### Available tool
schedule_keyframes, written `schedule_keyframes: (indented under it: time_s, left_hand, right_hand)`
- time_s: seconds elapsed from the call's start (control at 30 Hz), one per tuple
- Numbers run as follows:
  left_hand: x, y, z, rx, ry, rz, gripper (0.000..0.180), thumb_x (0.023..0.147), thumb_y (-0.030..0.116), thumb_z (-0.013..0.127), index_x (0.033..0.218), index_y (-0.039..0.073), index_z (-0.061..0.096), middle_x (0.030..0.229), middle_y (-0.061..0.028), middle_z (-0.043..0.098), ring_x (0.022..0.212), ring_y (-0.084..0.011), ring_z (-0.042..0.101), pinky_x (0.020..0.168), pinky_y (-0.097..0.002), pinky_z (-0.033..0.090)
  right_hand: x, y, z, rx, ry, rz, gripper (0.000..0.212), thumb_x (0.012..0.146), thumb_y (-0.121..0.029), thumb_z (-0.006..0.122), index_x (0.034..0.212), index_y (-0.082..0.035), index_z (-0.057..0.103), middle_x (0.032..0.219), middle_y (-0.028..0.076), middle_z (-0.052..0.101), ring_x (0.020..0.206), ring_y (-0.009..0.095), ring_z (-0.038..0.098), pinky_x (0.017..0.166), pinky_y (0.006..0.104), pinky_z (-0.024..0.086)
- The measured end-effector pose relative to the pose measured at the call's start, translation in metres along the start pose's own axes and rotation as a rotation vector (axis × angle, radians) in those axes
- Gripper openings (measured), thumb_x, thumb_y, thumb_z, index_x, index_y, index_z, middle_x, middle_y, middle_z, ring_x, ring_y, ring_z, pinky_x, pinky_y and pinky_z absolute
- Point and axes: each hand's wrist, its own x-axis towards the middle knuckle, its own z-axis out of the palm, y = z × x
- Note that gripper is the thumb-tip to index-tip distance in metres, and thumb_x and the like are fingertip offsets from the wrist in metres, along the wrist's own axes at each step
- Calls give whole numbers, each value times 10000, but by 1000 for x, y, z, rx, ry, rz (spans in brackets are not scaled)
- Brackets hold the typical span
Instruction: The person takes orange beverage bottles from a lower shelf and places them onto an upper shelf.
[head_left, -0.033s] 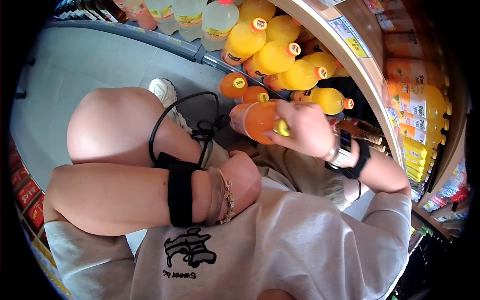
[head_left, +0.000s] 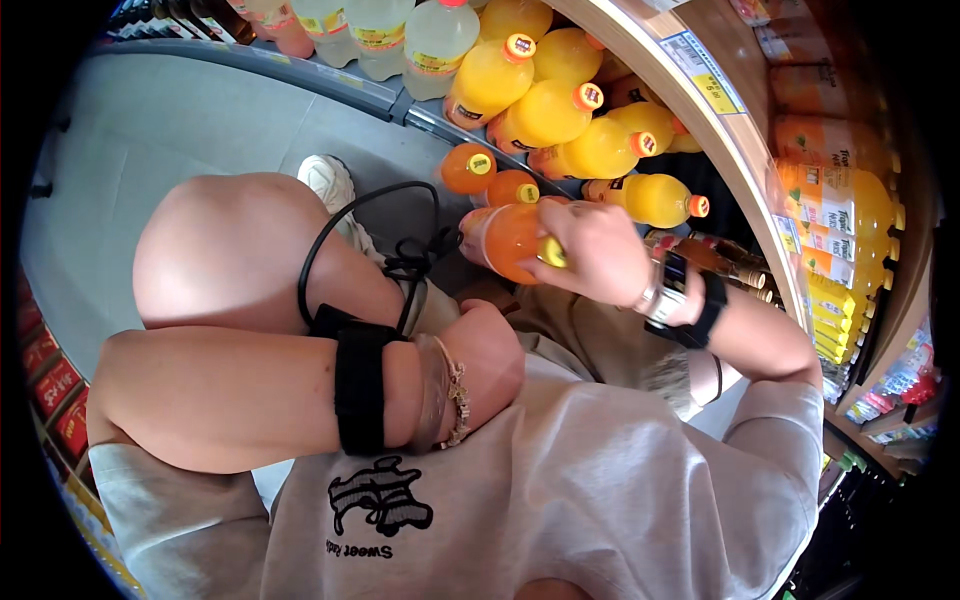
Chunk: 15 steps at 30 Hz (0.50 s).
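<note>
My right hand [head_left: 597, 250] is closed round the neck of a plastic bottle of orange drink [head_left: 505, 243], just by its yellow cap. The bottle leans, with its base toward the left. Beside it stand two more orange bottles with yellow caps, one farther off [head_left: 467, 170] and one nearer [head_left: 514, 188]. My left hand [head_left: 487, 352] is bent inward at my lap, in front of my shirt. Its fingers are turned away and hidden, so I cannot see whether it holds anything.
Several yellow drink bottles [head_left: 545, 115] with orange caps lie and stand on the low shelf ahead. Clear-looking bottles [head_left: 437, 50] stand left of them. A curved wooden shelf edge [head_left: 715, 90] rises at the right. A black cable [head_left: 320, 235] loops over my leg above the grey floor [head_left: 210, 120].
My right hand has shifted slightly to the left and away from me, still gripping the orange drink bottle. The left arm looks the same.
</note>
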Motion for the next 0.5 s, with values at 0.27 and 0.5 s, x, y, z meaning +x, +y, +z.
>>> schedule_keyframes:
  time_s: [0.27, 0.5]
  left_hand:
    - [-1, 3, -1, 49, -9, -74, 98, 667, 159, 604, 586, 128, 650, 553, -47, 589, 538, -195, 579, 580, -346, 379]
    - [-2, 3, -12, 99, -97, -79, 101, 690, 163, 595, 632, 125, 669, 585, -46, 607, 581, -190, 595, 643, -367, 394]
  right_hand:
    - [23, 40, 108, -117, -288, 7, 299, 722, -278, 682, 869, -42, 571, 678, 136, 629, 660, 301, 640, 564, 395, 507]
    - [34, 54, 157, -88, -247, 80, 238, 718, -192, 615, 870, -21, 549, 680, 153, 637, 639, 317, 640, 551, 409, 506]
